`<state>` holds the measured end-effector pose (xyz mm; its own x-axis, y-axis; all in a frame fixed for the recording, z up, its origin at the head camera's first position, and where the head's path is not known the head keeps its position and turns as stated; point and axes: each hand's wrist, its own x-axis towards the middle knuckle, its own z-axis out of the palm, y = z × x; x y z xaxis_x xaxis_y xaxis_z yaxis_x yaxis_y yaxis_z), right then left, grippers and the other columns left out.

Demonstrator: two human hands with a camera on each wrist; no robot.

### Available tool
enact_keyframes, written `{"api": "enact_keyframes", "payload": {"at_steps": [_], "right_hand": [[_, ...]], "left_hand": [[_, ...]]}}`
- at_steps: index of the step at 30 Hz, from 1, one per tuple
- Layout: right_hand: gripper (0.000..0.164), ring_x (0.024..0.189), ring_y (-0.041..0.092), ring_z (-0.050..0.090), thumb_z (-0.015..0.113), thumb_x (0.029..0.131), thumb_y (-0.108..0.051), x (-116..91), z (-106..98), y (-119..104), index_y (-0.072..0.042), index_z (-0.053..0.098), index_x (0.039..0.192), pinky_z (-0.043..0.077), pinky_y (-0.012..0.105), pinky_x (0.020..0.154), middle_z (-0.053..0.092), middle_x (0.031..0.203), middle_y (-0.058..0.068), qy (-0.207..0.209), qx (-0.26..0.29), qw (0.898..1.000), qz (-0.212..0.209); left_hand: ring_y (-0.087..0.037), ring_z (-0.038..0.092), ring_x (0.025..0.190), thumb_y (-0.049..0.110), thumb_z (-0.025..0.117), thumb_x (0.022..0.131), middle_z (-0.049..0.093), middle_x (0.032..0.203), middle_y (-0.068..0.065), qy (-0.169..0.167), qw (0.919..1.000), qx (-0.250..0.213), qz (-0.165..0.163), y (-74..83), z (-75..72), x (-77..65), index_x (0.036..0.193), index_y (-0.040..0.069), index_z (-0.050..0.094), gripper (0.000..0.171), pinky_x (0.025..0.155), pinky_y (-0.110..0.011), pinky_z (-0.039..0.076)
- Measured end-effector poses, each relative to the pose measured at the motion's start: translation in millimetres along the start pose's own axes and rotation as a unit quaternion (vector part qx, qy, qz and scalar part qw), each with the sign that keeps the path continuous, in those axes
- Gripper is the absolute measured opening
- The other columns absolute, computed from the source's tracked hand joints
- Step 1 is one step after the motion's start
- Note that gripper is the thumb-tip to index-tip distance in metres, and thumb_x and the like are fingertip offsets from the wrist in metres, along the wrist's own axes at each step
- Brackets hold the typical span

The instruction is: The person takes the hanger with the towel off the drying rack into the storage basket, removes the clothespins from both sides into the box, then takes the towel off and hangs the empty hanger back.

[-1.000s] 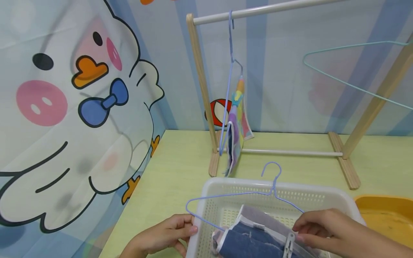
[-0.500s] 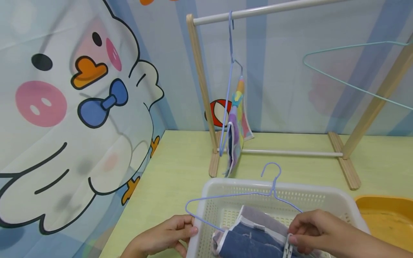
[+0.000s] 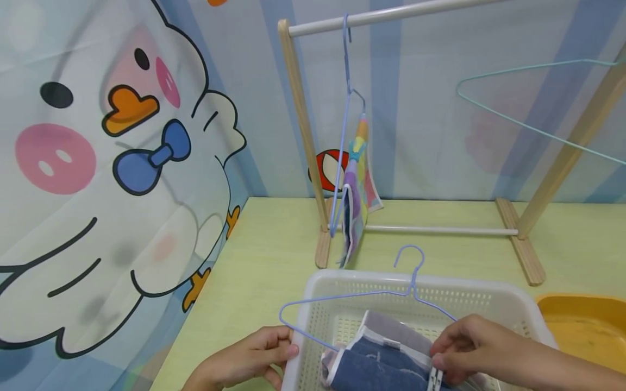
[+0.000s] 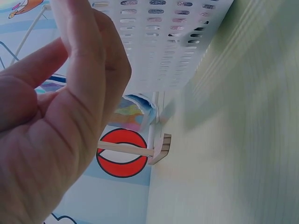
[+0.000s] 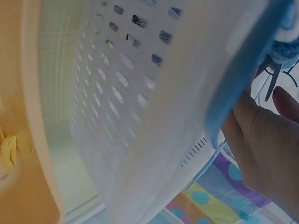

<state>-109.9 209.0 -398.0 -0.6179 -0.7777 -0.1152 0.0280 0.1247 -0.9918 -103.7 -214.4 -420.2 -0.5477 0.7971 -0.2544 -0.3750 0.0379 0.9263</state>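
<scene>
My right hand (image 3: pixel 469 350) pinches the end of a grey clothespin (image 3: pixel 434 378) at the right side of a dark blue cloth (image 3: pixel 376 372) with a pale edge. The cloth lies over a lavender wire hanger (image 3: pixel 342 296), whose hook points away from me. Both rest in and over a white perforated basket (image 3: pixel 337 276). At the basket's left rim my left hand (image 3: pixel 249 355) rests with loosely bent fingers, close to the hanger's left end. In the right wrist view the clothespin (image 5: pixel 270 77) appears dark beside my thumb; the basket wall covers part of that hand.
Behind the basket stands a wooden rack (image 3: pixel 303 114) with a white rail (image 3: pixel 391 16). A lavender hanger (image 3: pixel 346 65) carries a colourful cloth (image 3: pixel 356 190) on it. A mint hanger (image 3: pixel 523 127) is at right. An orange basin (image 3: pixel 587 326) sits beside the basket.
My right hand has moved left onto the clothespin, its thumb now over the end that showed beside it earlier. The left hand stays at the rim. The head view has shifted slightly.
</scene>
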Motion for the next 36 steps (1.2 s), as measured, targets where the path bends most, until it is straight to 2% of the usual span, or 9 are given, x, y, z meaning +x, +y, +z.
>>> {"api": "enact_keyframes", "payload": {"at_steps": [7,11,17,19,24,30,36], "right_hand": [[0.024,0.079,0.018,0.071,0.06,0.098,-0.003,0.1,-1.5,-1.1,0.019,0.062,0.107,0.059,0.03,0.073,0.072,0.096,0.01,0.014,0.012,1.0,0.002],[0.025,0.081,0.016,0.07,0.059,0.099,-0.003,-0.5,-2.4,-1.8,0.021,0.061,0.108,0.058,0.028,0.075,0.072,0.097,0.01,0.01,0.03,1.0,-0.001],[0.016,0.082,0.01,0.067,0.057,0.098,0.004,-1.5,-0.2,1.7,0.019,0.06,0.103,0.058,0.028,0.075,0.07,0.092,-0.002,0.006,0.014,0.999,-0.053],[0.013,0.08,0.007,0.064,0.058,0.097,0.005,-2.1,0.0,2.5,0.017,0.06,0.1,0.057,0.027,0.072,0.069,0.089,-0.004,0.01,0.011,0.997,-0.069],[0.01,0.073,0.002,0.056,0.063,0.095,0.004,-3.0,-0.8,0.6,0.013,0.061,0.095,0.052,0.022,0.066,0.067,0.084,-0.008,0.025,0.015,0.998,-0.064],[0.01,0.072,0.004,0.057,0.066,0.093,0.002,-5.1,0.5,-1.7,0.011,0.061,0.093,0.052,0.024,0.063,0.067,0.083,-0.007,0.05,0.004,0.997,-0.058],[0.005,0.07,0.003,0.055,0.067,0.091,0.006,-6.9,1.6,-3.8,0.009,0.062,0.092,0.049,0.024,0.056,0.068,0.081,-0.006,0.059,0.0,0.995,-0.075]], "left_hand": [[-0.02,0.066,0.102,0.015,0.043,0.109,0.067,0.116,-0.013,0.006,1.0,0.005,-0.005,1.1,0.3,0.3,0.127,-0.012,0.047,0.032,0.075,-0.028,0.058],[-0.02,0.066,0.103,0.014,0.043,0.109,0.067,0.116,-0.013,0.008,0.9999,0.006,-0.005,1.9,1.0,0.2,0.126,-0.011,0.048,0.031,0.075,-0.028,0.058],[-0.02,0.066,0.102,0.014,0.043,0.109,0.067,0.116,-0.013,0.009,0.9999,0.006,-0.004,1.9,1.4,-0.1,0.126,-0.012,0.047,0.032,0.074,-0.027,0.058],[-0.021,0.066,0.103,0.015,0.043,0.109,0.067,0.116,-0.014,0.011,0.9999,0.007,-0.007,1.6,1.8,-0.3,0.127,-0.012,0.047,0.033,0.075,-0.027,0.058],[-0.022,0.066,0.104,0.015,0.043,0.109,0.066,0.118,-0.016,0.014,0.9998,0.007,-0.009,0.5,2.4,-0.8,0.129,-0.013,0.046,0.035,0.075,-0.028,0.058],[-0.022,0.066,0.104,0.014,0.041,0.109,0.066,0.119,-0.017,0.006,1.0,0.005,0.002,-0.4,2.0,-0.9,0.13,-0.015,0.044,0.035,0.075,-0.029,0.058],[-0.022,0.066,0.105,0.014,0.041,0.109,0.064,0.121,-0.019,0.005,0.9999,0.009,0.007,0.3,2.1,-0.3,0.133,-0.015,0.043,0.037,0.075,-0.029,0.058]]}}
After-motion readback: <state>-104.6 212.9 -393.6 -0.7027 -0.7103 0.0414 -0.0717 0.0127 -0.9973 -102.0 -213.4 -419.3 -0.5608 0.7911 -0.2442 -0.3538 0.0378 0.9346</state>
